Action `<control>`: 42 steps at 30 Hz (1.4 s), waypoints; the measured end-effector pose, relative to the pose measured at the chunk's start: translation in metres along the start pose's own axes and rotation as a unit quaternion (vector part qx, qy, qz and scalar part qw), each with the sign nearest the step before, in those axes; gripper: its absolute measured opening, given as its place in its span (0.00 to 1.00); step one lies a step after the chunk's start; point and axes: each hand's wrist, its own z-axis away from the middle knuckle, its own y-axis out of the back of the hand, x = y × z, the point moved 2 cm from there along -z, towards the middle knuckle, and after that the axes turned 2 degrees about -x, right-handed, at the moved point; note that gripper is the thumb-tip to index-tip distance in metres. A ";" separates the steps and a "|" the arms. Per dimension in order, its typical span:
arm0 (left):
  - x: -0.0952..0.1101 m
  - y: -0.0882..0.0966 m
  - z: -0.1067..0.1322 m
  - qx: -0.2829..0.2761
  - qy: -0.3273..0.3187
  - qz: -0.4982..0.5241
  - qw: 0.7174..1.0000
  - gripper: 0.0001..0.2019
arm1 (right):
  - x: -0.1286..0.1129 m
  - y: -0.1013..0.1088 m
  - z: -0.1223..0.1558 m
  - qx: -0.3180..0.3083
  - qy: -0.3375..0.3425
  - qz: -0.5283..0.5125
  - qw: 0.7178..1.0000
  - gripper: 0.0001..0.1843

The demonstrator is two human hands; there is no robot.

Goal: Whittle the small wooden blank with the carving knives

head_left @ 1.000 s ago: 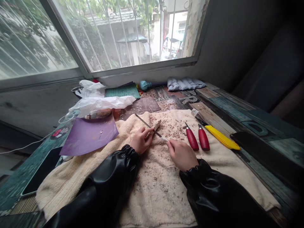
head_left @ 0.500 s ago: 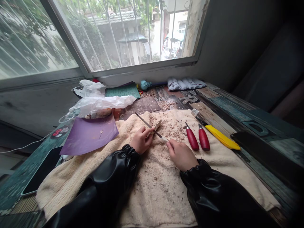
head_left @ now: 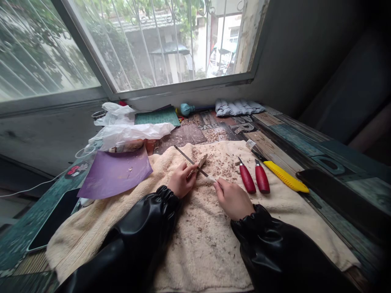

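My left hand [head_left: 181, 180] is closed around a small pale piece of wood [head_left: 201, 161], holding it over a beige towel [head_left: 201, 240]. My right hand [head_left: 232, 198] grips the handle end of a thin metal file [head_left: 187, 157]. The file lies slantwise across the wood, its tip pointing up and left. Wood shavings are scattered over the towel around both hands. Both arms wear shiny black sleeves.
Right of my hands lie two red-handled knives [head_left: 253, 178] and a yellow utility knife [head_left: 284, 176]. A purple sheet [head_left: 114, 173], white plastic bags [head_left: 128, 132], a green mat [head_left: 157, 117] and a grey padded cloth [head_left: 236, 107] sit farther back. A phone [head_left: 50, 221] lies at left.
The file and my right hand have shifted very slightly along the wood. Everything else is as before.
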 end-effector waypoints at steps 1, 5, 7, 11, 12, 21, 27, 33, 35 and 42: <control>0.000 0.000 0.000 -0.001 0.001 0.000 1.000 0.13 | 0.000 0.000 0.000 0.002 0.000 0.000 1.000 0.15; 0.000 0.000 0.000 -0.004 0.004 0.002 1.000 0.13 | 0.000 0.000 0.000 0.006 -0.003 0.008 1.000 0.15; 0.000 0.000 -0.001 -0.005 0.004 0.001 1.000 0.13 | 0.000 0.000 0.001 0.008 -0.007 0.015 1.000 0.15; 0.001 0.000 -0.001 -0.005 0.006 0.003 1.000 0.13 | -0.002 0.002 0.002 0.013 -0.005 0.026 1.000 0.15; 0.001 0.000 -0.001 -0.005 0.006 0.004 1.000 0.13 | -0.002 0.002 0.002 0.014 -0.006 0.028 0.999 0.15; 0.000 0.000 0.000 0.001 -0.002 -0.002 1.000 0.13 | -0.001 0.002 0.000 -0.008 -0.006 0.022 1.000 0.15; 0.001 0.000 0.000 -0.006 0.010 -0.006 1.000 0.12 | -0.001 0.001 0.000 -0.016 -0.007 0.008 1.000 0.15; -0.001 -0.001 0.001 -0.011 0.010 -0.001 1.000 0.13 | 0.000 -0.002 -0.001 -0.024 -0.001 -0.012 1.000 0.15; -0.001 -0.002 0.001 -0.012 0.010 -0.001 1.000 0.13 | 0.000 -0.002 -0.001 -0.029 -0.003 -0.015 0.999 0.15; -0.001 -0.002 0.001 -0.020 0.011 -0.008 1.000 0.14 | 0.000 -0.002 -0.002 -0.032 -0.012 -0.022 0.999 0.16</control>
